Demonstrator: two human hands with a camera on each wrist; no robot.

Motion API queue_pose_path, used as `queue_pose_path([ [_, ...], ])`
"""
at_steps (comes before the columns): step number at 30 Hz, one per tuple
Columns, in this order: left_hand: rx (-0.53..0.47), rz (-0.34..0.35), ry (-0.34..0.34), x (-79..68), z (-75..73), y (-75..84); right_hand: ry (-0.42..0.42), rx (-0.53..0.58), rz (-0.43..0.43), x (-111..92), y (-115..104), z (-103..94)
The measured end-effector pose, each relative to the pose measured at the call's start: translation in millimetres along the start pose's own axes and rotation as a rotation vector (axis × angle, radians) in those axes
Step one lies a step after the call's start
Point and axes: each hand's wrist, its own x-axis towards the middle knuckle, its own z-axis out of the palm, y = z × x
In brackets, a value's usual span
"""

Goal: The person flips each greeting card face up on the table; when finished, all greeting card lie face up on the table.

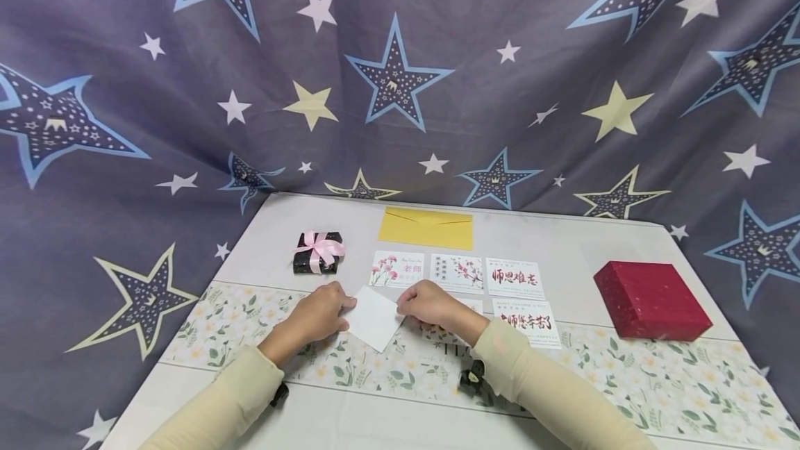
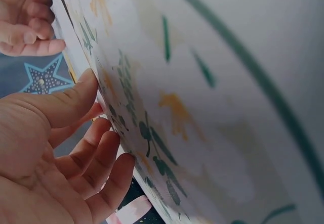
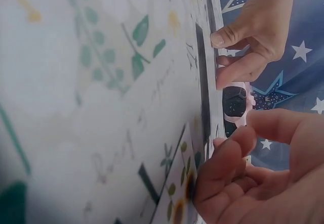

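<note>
A blank white card (image 1: 376,319) lies turned at an angle on the floral band of the table, between both hands. My left hand (image 1: 319,314) is at its left side, with the thumb and index fingertips at the edge and spread apart. In the left wrist view, the fingers of that left hand (image 2: 76,148) are loosely bent against the surface. My right hand (image 1: 434,305) pinches the card's right corner between thumb and index finger. Under the right hand, a card with sunflowers (image 3: 177,193) is partly hidden. Printed greeting cards (image 1: 456,275) lie just beyond.
A yellow envelope (image 1: 425,228) lies at the back. Left of it is a small black gift box (image 1: 317,253) with a pink bow. On the right stands a red box (image 1: 651,301). More printed cards (image 1: 526,322) lie beside my right forearm. A star-patterned curtain (image 1: 400,75) hangs behind the table.
</note>
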Motion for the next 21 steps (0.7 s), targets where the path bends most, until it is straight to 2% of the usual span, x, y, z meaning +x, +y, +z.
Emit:
queue_pose_path([
  [10, -0.010, 0.002, 0.017, 0.1, 2.4, -1.7, 0.009, 0.063, 0.048, 4.4, 4.6, -1.9],
  [21, -0.030, 0.004, 0.030, -1.3, 3.3, -2.8, 0.000, 0.076, 0.044, 5.1, 3.7, -0.8],
])
